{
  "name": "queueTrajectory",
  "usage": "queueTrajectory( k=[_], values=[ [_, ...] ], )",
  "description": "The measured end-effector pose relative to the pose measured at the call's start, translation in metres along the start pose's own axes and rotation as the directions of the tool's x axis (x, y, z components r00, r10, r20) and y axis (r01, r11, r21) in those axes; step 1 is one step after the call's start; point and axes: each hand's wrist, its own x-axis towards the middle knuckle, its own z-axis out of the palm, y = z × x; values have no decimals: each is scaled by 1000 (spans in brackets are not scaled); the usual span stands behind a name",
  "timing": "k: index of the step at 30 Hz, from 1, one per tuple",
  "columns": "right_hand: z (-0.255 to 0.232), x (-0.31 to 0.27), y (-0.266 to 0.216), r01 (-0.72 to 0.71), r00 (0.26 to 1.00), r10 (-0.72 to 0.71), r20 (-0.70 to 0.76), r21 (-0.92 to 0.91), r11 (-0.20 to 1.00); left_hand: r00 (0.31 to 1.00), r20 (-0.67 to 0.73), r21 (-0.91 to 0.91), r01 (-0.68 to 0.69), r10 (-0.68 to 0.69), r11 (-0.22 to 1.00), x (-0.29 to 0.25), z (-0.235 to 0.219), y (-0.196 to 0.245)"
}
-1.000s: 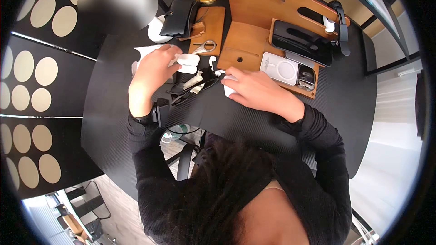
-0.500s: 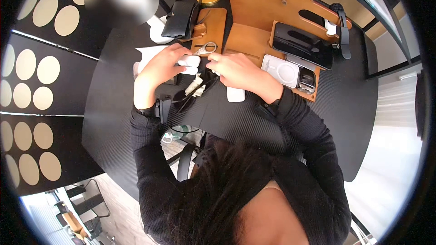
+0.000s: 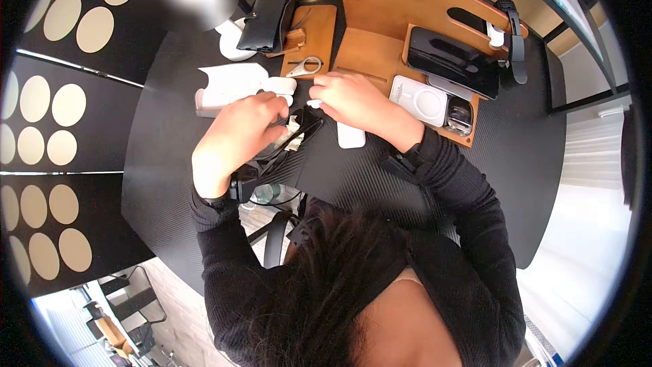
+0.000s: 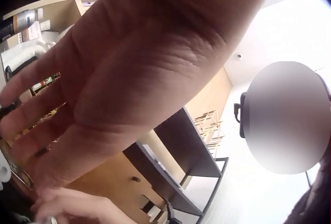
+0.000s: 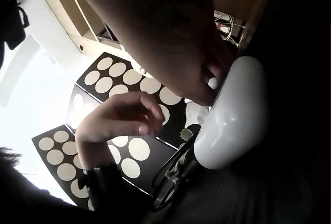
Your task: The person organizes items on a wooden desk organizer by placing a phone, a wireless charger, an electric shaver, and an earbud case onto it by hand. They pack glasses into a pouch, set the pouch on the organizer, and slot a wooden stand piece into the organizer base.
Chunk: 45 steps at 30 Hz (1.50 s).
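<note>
My right hand [image 3: 356, 98] pinches a small white earbud [image 3: 314, 103] between thumb and fingers; its white tip also shows in the right wrist view. Just below that hand, a smooth white rounded case [image 3: 351, 135] lies on the black desk. Over the dark sunglasses [image 3: 311, 124] and a crumpled cream wrapper [image 3: 295, 141] hovers my left hand [image 3: 241, 129], fingers loosely bent with nothing in them. An opened white earbud case [image 3: 282, 85] sits beyond its fingertips, partly hidden, beside a white paper box [image 3: 231, 83].
Behind the hands lie scissors [image 3: 305, 66] and a black pouch [image 3: 263, 24] on a brown board [image 3: 326, 27]. To the right stands a brown organizer [image 3: 370, 54] with a black phone [image 3: 451, 61], a white charging pad [image 3: 420, 100] and a watch [image 3: 459, 115]. A lamp rises at back left.
My right hand has left the white rounded case, moved left and up, and now pinches an earbud. My left hand has let go of the opened case and drawn back toward me.
</note>
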Motion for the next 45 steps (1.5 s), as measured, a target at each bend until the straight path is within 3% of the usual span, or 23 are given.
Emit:
queueTrajectory(
  k=[4,7,11,14,18,20,24,25,27,29,30,31,32,33,34,35,36,38,40,43,45],
  values=[
    [2,-1,5,-9,999,9,-31,10,1000,999,-10,60,39,-38,997,-12,3,8],
    [-11,0,1,-66,996,68,-52,32,997,959,194,-1,-210,206,978,-17,19,16],
    [-26,-4,-4,-131,987,138,-81,85,988,948,246,20,-214,203,977,-12,39,7],
    [-45,-8,-9,-146,981,157,-118,96,985,981,164,159,-129,103,979,-7,38,6],
    [-69,-12,-5,-140,977,158,-146,129,982,972,116,15,-206,203,978,11,44,27],
    [-84,-14,-7,-216,970,238,-55,262,941,951,-206,-12,-239,232,971,20,61,39],
    [-104,-25,-10,-201,976,216,-33,256,946,907,-196,50,-370,373,928,34,86,27],
    [-107,-29,-8,-204,975,220,-36,254,946,919,-175,25,-355,354,935,35,86,28],
    [-111,-37,-4,-21,997,-4,79,312,950,938,-159,-37,-317,308,948,35,84,30],
    [-117,-45,-14,3,988,-59,142,369,929,955,-142,-96,-274,259,957,35,76,34],
    [-119,-50,-19,22,972,-119,202,426,904,993,-17,-430,-114,119,895,35,69,38],
    [-119,-54,-23,70,956,-192,224,461,884,989,149,-693,88,22,716,34,66,40],
    [-122,-59,-32,-2,949,-162,269,520,854,988,150,-693,90,21,716,36,73,37],
    [-121,-62,-36,-7,934,-168,316,485,874,980,125,-923,58,154,380,38,87,31],
    [-121,-66,-39,-11,917,-169,361,447,894,963,47,-998,55,266,-19,40,94,30],
    [-120,-69,-43,0,926,-169,339,445,895,945,168,-973,204,281,-106,37,94,33],
    [-118,-72,-44,-3,927,-164,338,444,896,899,208,-960,263,385,-96,37,100,30],
    [-110,-79,-43,11,941,-185,283,523,852,849,269,-919,368,455,-143,39,109,39],
    [-106,-86,-39,6,944,-175,281,515,857,851,287,-920,373,440,-122,39,111,45],
    [-112,-90,-36,-10,932,-165,322,477,879,870,165,-950,267,464,-164,43,121,42],
    [-117,-92,-35,-42,938,-152,313,535,844,882,165,-954,257,442,-156,46,131,33]
  ],
)
